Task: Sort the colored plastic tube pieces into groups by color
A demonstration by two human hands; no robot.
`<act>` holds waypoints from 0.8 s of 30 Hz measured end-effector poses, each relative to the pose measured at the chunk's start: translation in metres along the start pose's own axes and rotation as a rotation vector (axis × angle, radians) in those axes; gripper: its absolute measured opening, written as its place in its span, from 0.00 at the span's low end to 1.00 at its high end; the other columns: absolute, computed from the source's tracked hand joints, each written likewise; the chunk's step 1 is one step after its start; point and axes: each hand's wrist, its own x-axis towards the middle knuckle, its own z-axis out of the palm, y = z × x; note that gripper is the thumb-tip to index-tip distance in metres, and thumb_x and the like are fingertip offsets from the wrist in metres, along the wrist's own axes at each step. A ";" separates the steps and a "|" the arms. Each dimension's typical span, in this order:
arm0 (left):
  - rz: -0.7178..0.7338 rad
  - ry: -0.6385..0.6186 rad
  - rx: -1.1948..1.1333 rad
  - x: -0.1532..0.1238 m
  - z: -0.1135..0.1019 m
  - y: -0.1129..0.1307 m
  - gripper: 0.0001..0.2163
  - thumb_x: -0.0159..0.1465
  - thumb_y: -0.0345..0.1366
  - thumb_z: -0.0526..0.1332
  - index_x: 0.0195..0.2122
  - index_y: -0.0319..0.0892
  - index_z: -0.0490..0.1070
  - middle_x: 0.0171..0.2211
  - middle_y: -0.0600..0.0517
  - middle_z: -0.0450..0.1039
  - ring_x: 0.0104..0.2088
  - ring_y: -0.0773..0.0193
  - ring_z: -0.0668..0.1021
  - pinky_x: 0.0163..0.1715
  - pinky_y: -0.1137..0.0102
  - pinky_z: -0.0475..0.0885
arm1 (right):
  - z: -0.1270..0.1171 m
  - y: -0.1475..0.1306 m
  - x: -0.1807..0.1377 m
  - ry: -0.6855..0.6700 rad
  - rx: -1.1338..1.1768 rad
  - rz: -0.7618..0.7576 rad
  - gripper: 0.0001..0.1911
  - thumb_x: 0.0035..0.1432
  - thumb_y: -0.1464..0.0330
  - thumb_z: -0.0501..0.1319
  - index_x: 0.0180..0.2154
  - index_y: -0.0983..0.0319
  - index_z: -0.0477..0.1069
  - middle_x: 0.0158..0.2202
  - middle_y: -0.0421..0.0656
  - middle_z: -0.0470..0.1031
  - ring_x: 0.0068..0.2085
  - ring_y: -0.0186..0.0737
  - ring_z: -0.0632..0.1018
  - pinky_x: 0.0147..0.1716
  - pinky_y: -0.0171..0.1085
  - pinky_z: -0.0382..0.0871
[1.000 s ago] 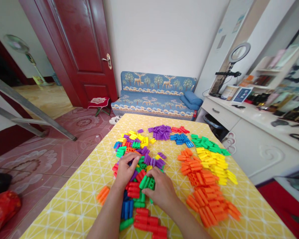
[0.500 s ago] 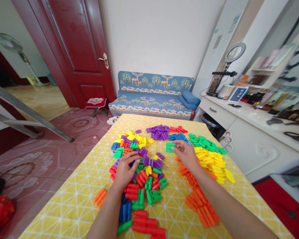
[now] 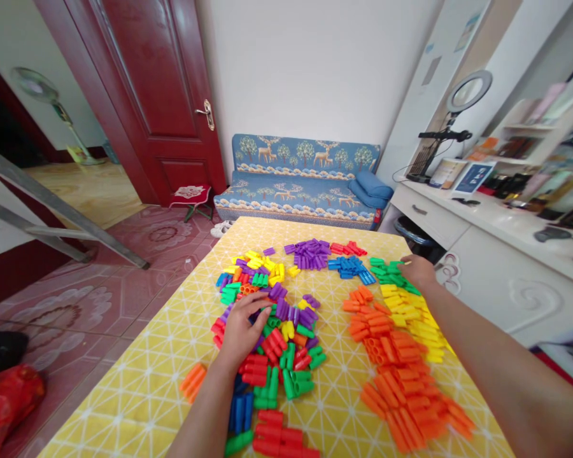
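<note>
My left hand rests over a mixed pile of plastic tube blocks, its thumb and fingers apart. Around it lie purple blocks, red blocks and green blocks. On the far right of the table, my right hand is at the pile of green blocks. Its fingertips are closed on a green block at the pile's edge, partly hidden by the hand. Below that hand lie yellow blocks, and nearer to me a long heap of orange blocks.
Separate piles of purple, blue and red blocks lie toward the far edge of the yellow table. A patterned sofa stands beyond, with a white dresser to the right.
My right hand has carried a green block from mid-table rightward to the green pile. My left hand stays over the mixed pile. The view has shifted slightly.
</note>
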 end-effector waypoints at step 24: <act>-0.015 0.017 -0.014 -0.001 0.000 0.002 0.10 0.63 0.38 0.58 0.39 0.46 0.78 0.46 0.47 0.76 0.47 0.57 0.76 0.50 0.59 0.70 | 0.037 -0.210 -0.156 -0.313 0.500 -0.797 0.14 0.52 0.77 0.59 0.40 0.61 0.77 0.39 0.43 0.79 0.38 0.39 0.78 0.41 0.38 0.71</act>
